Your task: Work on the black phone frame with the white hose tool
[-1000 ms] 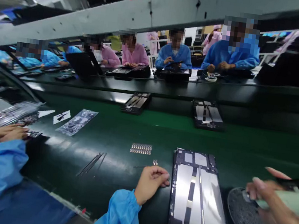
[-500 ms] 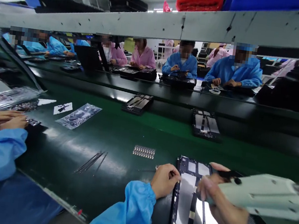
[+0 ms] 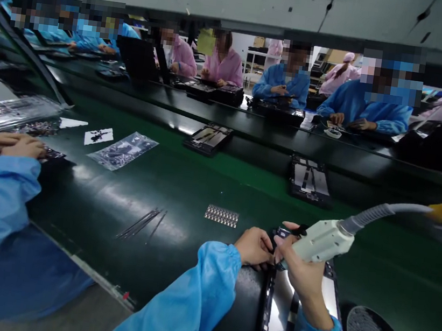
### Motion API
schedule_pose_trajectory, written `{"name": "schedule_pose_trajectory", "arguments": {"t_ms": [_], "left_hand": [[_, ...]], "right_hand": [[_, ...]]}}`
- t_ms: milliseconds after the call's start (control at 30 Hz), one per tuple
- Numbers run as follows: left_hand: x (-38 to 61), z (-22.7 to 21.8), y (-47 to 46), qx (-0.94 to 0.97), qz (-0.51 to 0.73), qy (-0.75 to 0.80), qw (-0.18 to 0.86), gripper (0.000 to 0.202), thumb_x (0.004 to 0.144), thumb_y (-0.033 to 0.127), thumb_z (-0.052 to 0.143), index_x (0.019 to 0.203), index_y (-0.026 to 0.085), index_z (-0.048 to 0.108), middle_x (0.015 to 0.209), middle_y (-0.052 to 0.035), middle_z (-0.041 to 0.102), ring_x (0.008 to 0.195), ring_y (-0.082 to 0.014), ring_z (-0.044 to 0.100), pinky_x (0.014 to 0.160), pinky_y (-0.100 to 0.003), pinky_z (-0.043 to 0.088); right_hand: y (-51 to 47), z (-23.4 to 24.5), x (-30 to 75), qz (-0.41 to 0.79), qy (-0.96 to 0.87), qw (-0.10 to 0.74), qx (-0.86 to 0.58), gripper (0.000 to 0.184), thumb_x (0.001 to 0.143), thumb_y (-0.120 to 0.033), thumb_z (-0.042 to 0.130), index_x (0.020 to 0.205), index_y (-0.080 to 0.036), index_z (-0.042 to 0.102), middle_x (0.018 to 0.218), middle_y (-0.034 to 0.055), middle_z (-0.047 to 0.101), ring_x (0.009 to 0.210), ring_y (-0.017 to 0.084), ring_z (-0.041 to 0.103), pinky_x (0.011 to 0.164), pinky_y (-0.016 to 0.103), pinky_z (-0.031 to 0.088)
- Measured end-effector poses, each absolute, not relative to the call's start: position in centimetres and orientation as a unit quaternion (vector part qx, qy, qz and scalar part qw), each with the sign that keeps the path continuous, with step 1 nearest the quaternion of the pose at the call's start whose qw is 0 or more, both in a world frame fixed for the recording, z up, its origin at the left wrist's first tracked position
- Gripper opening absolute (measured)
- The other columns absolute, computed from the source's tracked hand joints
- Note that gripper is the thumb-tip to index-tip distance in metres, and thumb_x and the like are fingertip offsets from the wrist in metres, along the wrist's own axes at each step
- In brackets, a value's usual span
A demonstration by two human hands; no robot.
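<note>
Tablet chassis lies open-side up at the near edge of the surface, toward its right end. Left hand is curled at the chassis's far left corner with its fingertips against the frame, and I can't tell whether it's pinching anything. Right hand is wrapped tight around an electric screwdriver, tip down at that same corner. My guess is the fastening is early on: only this one corner is being worked, and the arm hides most of the rest, so I can't see which screws are in. A round dish sits just right of the chassis. Further left along the surface are a strip of small parts and some thin rods. Two more chassis lie toward the far edge, and a co-worker's hands rest at the left end.
</note>
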State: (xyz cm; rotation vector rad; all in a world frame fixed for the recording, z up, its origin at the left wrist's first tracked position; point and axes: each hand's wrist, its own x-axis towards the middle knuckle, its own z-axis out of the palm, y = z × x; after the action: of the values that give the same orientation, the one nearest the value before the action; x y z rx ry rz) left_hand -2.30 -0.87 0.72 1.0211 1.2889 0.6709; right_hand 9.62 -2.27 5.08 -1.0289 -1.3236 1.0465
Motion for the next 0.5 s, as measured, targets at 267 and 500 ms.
{"name": "schedule_pose_trajectory", "arguments": {"t_ms": [267,500], "left_hand": [[-3.5,1.5,-0.9,0.464,0.296,0.542,0.635,0.011,0.065,0.014,0.071,0.067,0.014,0.061,0.052,0.0022,0.061,0.045,-0.0105,0.059,0.040,-0.018,0.046],[-10.9,3.1,-1.9,0.535,0.330,0.631,0.454,0.010,0.073,0.022,0.065,0.068,0.015,0.070,0.053,0.0003,0.063,0.054,-0.0133,0.060,0.054,-0.023,0.045]], "right_hand": [[-2.6,4.8,9.5,0.435,-0.583,0.526,-0.441,0.029,0.077,-0.033,0.072,0.096,-0.020,0.054,0.050,-0.0070,0.054,0.044,0.015,0.055,0.053,0.032,0.049],[-2.9,4.1,9.3,0.429,-0.584,0.517,-0.455,0.027,0.079,-0.037,0.069,0.094,-0.020,0.054,0.051,-0.0077,0.052,0.045,0.013,0.053,0.058,0.031,0.048]]}}
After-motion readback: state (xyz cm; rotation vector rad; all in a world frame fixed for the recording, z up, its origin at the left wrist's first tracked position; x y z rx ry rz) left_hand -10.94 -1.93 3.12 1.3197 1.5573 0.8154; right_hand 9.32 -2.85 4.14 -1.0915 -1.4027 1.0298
